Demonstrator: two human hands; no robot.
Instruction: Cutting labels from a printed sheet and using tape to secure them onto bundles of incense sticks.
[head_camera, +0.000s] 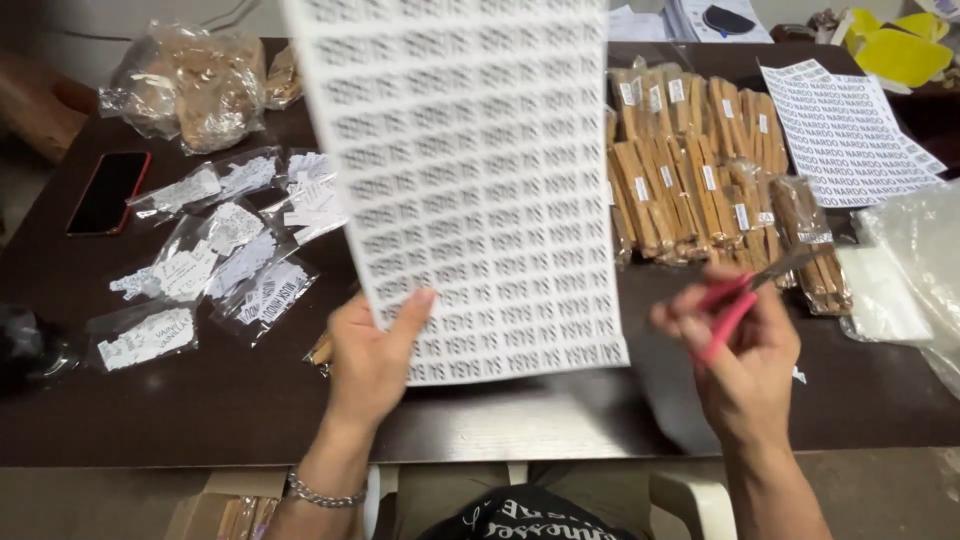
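My left hand (375, 352) holds up a large white sheet (470, 170) printed with rows of small labels, gripping it at its lower left edge with the thumb on the front. My right hand (742, 352) is closed around a pair of scissors with pink-red handles (728, 308); the blades point up and to the right, just right of the sheet's lower right corner. Both hands hover over a dark brown table (200, 410).
Bagged wooden sticks (700, 170) lie stacked at the back right, beside a second label sheet (850, 130). Small clear bags of cut labels (215, 250) spread at the left, near a red-cased phone (108, 192). Clear plastic bags (910, 270) sit far right.
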